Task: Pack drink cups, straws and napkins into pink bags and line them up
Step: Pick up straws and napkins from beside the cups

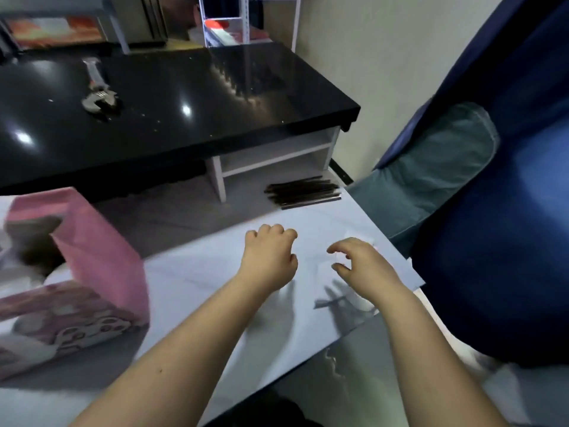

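Pale marbled tabletop [215, 272] carries all the task items in view. Left hand [268, 257] is held above its middle, knuckles up and fingers curled in under the palm, with nothing visible in them. Right hand [363, 266] is just beside it, fingers bent and spread like a claw, thumb and forefinger apart, over a white napkin [369, 240] near the table's right edge; contact with the napkin cannot be confirmed. A bundle of dark straws [303, 192] lies at the far right corner, well apart from both hands. At the left stands an open pink bag [101, 251], blurred; a dark shape inside it cannot be identified. A patterned pink bag [67, 322] sits just in front of it. Beyond the table is a glossy black counter [184, 87] with an adjustable wrench [98, 90] lying on it and a white shelf unit [277, 155] beneath. To the right, close against the table edge, are a seated person's jeans-clad knee [431, 180] and a dark blue garment [508, 241].
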Available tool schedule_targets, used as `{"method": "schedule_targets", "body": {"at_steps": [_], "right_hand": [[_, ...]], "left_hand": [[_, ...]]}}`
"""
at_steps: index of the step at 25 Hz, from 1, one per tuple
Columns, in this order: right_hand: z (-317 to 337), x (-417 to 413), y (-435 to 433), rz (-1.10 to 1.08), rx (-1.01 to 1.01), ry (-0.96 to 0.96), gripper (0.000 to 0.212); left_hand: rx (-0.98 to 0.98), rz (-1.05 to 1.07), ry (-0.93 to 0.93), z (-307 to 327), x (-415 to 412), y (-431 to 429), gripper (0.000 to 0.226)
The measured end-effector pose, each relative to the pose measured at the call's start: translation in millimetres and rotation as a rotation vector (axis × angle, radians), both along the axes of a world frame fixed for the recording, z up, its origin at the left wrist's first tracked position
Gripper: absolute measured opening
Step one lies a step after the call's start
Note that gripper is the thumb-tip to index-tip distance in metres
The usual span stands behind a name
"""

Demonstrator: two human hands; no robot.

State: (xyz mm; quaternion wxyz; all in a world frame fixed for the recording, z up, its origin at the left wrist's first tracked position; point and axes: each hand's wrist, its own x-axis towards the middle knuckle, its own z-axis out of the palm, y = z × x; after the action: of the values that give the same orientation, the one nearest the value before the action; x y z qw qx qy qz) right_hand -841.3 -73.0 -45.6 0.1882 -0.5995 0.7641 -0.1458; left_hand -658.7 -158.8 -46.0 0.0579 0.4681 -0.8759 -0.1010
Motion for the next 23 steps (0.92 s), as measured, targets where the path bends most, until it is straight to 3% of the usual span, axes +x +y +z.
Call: {"method": "schedule_targets", "body": {"at_steps": [5, 10, 15, 20, 23], "right_hand": [[-51.4, -75.3, 17.4, -0.158, 0.088, 0.028, 0.027], [-80.8, -99.2, -2.4, -0.371, 0.05, -0.034, 0.035], [-96.3, -110.0, -25.4, -0.15, 0.146, -0.032, 0.05], [-102.9, -110.0, -23.5, -0.054, -0.024, 0.032, 0.019], [-99.9, -106.6, -21.0, -0.097, -0.111, 0.005, 0.011]], "left_hand": [[0.18, 0.039, -0.009, -53.1, -54.9, 19.3, 0.043], [0.217, 0.131, 0.0, -75.2, -68.7, 24.4, 0.043], [0.199, 0.15, 0.005, -80.4, -79.8, 27.6, 0.043], [0.171, 0.15, 0.017, -80.2, -86.1, 31.8, 0.041], [0.154, 0.169, 0.034, -76.1, -86.2, 30.1, 0.04]]}}
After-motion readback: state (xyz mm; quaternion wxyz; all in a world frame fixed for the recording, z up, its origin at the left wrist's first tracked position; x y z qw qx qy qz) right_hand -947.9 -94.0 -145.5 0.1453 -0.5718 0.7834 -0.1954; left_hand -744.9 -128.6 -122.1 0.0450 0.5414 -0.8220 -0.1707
